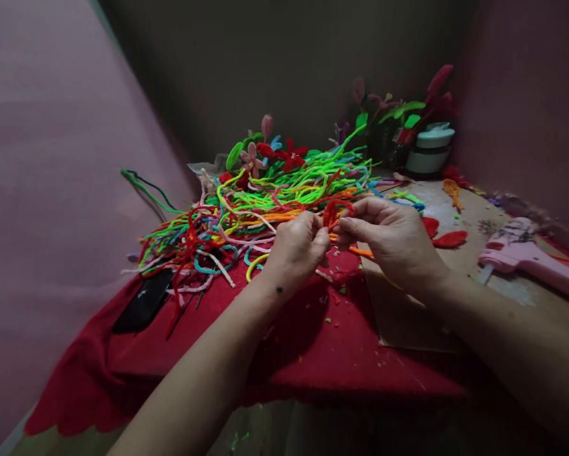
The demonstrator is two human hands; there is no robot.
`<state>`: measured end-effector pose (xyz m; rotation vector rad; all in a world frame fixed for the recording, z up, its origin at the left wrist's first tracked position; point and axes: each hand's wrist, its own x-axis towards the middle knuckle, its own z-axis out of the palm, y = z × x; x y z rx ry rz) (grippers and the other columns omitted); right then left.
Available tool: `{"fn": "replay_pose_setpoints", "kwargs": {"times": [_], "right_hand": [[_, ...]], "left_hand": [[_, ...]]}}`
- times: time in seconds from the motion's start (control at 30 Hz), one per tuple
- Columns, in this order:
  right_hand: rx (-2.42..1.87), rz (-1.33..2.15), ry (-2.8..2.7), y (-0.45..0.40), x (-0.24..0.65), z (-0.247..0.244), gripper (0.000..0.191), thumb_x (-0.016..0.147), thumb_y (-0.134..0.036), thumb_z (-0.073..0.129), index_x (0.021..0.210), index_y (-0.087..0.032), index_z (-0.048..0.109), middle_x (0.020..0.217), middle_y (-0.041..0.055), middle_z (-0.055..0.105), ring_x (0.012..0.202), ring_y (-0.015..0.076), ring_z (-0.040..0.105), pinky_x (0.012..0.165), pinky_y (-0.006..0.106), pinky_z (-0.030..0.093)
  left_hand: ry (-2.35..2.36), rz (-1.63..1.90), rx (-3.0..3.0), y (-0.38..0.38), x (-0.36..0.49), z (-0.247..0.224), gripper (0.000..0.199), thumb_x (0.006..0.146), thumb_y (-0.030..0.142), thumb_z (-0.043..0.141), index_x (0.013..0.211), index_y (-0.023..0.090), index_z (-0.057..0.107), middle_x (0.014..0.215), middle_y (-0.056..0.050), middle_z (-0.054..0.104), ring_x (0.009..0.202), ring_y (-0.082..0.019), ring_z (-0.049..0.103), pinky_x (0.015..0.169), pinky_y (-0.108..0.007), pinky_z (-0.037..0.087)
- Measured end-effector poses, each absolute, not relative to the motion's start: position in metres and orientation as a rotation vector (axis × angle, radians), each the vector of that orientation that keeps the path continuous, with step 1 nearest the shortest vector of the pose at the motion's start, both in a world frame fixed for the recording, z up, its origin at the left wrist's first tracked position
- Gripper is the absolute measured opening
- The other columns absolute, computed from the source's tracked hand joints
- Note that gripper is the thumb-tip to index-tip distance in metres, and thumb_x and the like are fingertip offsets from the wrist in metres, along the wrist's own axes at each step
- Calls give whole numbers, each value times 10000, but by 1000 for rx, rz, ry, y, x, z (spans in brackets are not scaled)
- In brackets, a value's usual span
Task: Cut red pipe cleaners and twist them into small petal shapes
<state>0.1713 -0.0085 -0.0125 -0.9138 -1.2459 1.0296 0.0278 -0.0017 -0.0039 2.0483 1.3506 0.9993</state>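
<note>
Between my two hands is a red pipe cleaner (331, 214), bent into a small loop, held above the front of the table. My left hand (298, 246) is closed, pinching its lower left part between thumb and fingers. From the other side my right hand (384, 234) grips the loop's right end with thumb and forefinger. Just behind them spreads a big tangled heap of pipe cleaners (284, 196) in green, red, orange, yellow, pink and blue. Two red petal shapes (450, 239) lie right of my right hand.
A red cloth (313, 348) covers the table, with cardboard (417, 329) at right. On it rests a pink glue gun (526, 256). A black phone (142, 303) lies at left. Fuzzy flowers (291, 155) and a pale-lidded container (429, 151) stand behind.
</note>
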Motion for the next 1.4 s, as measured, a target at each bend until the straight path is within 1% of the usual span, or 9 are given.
{"fn": "replay_pose_setpoints", "kwargs": {"times": [0.33, 0.47, 0.57, 0.67, 0.83, 0.93, 1.03, 1.2, 1.4], "right_hand": [[-1029, 816, -1437, -13, 170, -16, 64, 731, -180, 644, 667, -183, 636, 644, -5, 636, 583, 113, 564, 573, 242, 448], [-1063, 1038, -1387, -9, 173, -16, 104, 709, -196, 667, 616, -162, 635, 551, 1, 603, 512, 105, 533, 525, 238, 425], [-1026, 1273, -1246, -5, 176, -19, 117, 678, -226, 702, 619, -147, 638, 571, 17, 620, 497, 105, 544, 511, 239, 430], [-965, 1398, -1132, 0, 177, -23, 122, 646, -229, 735, 636, -141, 651, 611, 29, 645, 522, 116, 578, 551, 252, 463], [-828, 1461, -1084, 1, 178, -22, 108, 664, -224, 726, 638, -141, 662, 613, 36, 649, 563, 126, 612, 607, 262, 486], [-784, 1467, -1070, 2, 179, -22, 135, 704, -249, 694, 629, -142, 660, 613, 38, 640, 568, 129, 612, 611, 276, 492], [-855, 1405, -1028, 4, 180, -22, 165, 663, -255, 739, 602, -152, 626, 585, 20, 621, 534, 122, 590, 580, 274, 487], [-833, 1462, -1014, 7, 182, -20, 190, 644, -307, 755, 719, -177, 638, 642, 5, 622, 518, 105, 542, 511, 249, 442], [-861, 1435, -991, 5, 179, -22, 178, 675, -256, 715, 609, -150, 588, 576, 1, 585, 506, 87, 506, 516, 230, 403]], "left_hand": [[1402, 1027, 2079, -3, 29, -5, 62, 761, 163, 504, 713, 161, 542, 533, 16, 601, 405, -86, 547, 419, -174, 392], [1281, 1013, 1912, -5, 31, -5, 56, 768, 142, 491, 731, 163, 528, 544, 24, 598, 393, -82, 545, 391, -166, 398], [1181, 1007, 1701, -7, 34, -1, 70, 777, 114, 472, 744, 149, 522, 568, 22, 595, 379, -80, 542, 350, -165, 402], [1082, 990, 1529, -8, 35, 3, 84, 789, 100, 464, 789, 121, 545, 570, 16, 591, 371, -86, 542, 326, -180, 424], [1014, 964, 1393, -3, 32, 3, 158, 762, 56, 469, 873, 90, 575, 538, 15, 597, 368, -103, 559, 325, -190, 444], [1027, 923, 1402, -1, 31, 2, 108, 758, 67, 486, 815, 88, 576, 477, 21, 574, 339, -99, 541, 341, -186, 444], [1061, 940, 1407, -2, 31, 2, 45, 761, 91, 508, 765, 112, 548, 466, 30, 563, 352, -99, 549, 348, -178, 439], [1066, 864, 1464, -4, 30, 3, 57, 769, 102, 508, 722, 132, 522, 478, 27, 563, 359, -93, 544, 337, -170, 422], [1095, 742, 1509, -2, 29, 3, 77, 775, 104, 500, 707, 136, 510, 465, 35, 542, 352, -96, 544, 319, -158, 398]]}}
